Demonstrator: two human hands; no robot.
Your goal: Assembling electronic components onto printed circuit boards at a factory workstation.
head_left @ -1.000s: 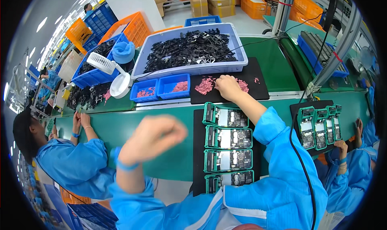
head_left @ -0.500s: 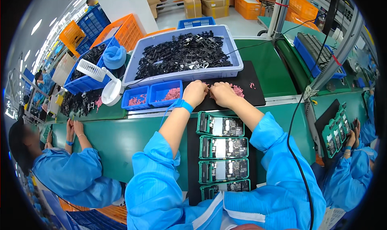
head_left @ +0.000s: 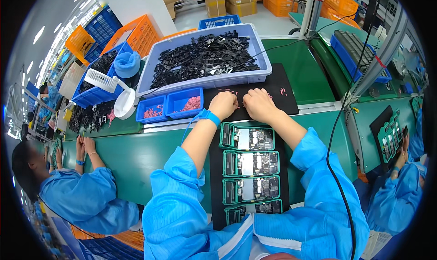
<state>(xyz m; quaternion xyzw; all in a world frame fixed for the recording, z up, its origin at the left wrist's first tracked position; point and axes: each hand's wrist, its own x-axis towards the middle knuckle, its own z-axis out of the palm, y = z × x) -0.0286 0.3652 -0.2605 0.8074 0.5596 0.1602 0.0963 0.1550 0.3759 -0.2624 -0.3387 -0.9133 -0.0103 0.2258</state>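
Over the black mat (head_left: 287,104) at the far side of my bench, both hands are close together with a narrow gap between them. My left hand (head_left: 224,106), with a blue wrist strap, has its fingers curled in and pressed together. My right hand (head_left: 259,104) is likewise closed, fingertips pointing down at the mat. Whatever either hand pinches is too small or hidden to tell. Small pink pieces (head_left: 283,91) lie scattered on the mat around the fingers, partly covered by my right hand. Nearer me, a column of green frames holding circuit boards (head_left: 251,162) lies on another dark mat.
Beyond my hands stands a large pale-blue tub (head_left: 145,83) of black parts. Two small blue bins (head_left: 169,115) with pink pieces sit left of my left hand, beside a white fan (head_left: 126,104). A black cable (head_left: 332,169) hangs across my right side. Co-workers sit either side.
My hands have moved apart, the right one shifting right over the pink pieces. The view has shifted slightly. At the right, a co-worker's green frame has changed position.
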